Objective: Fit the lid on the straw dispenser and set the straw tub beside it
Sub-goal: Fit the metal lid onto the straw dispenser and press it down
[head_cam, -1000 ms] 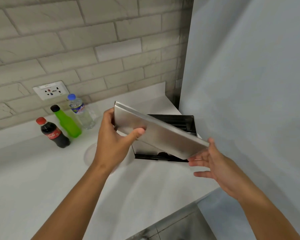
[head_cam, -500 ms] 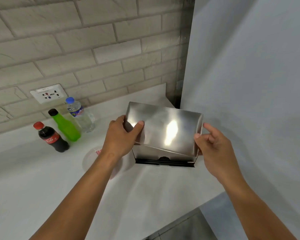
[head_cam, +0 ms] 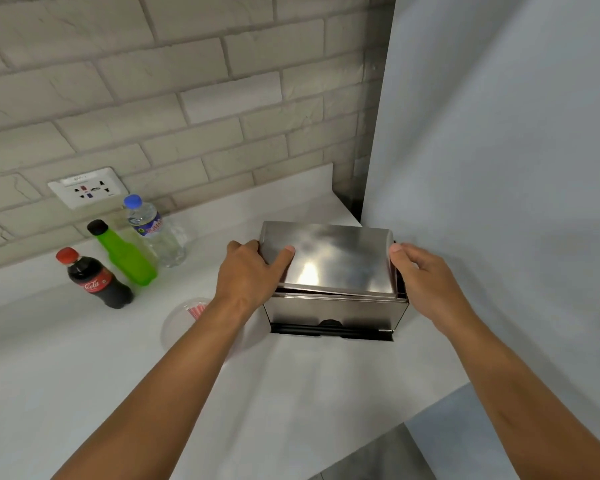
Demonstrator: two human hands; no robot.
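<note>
The steel straw dispenser (head_cam: 333,311) stands on the white counter against the grey wall on the right. Its shiny steel lid (head_cam: 333,258) lies on top of the box, the front edge still slightly tilted above the rim. My left hand (head_cam: 250,275) grips the lid's left end, thumb on top. My right hand (head_cam: 420,282) holds the lid's right end. The clear plastic straw tub (head_cam: 184,318), with red-and-white straws inside, sits on the counter left of the dispenser, mostly hidden behind my left forearm.
Three bottles stand at the back left: a cola bottle (head_cam: 94,278), a green bottle (head_cam: 125,254) and a water bottle (head_cam: 155,232). A wall socket (head_cam: 85,187) is above them. The counter edge (head_cam: 378,434) runs along the lower right.
The lid was held tilted above the open dispenser; both hands have turned it level and lowered it onto the box top. My right hand moved from under the lid to its right end.
</note>
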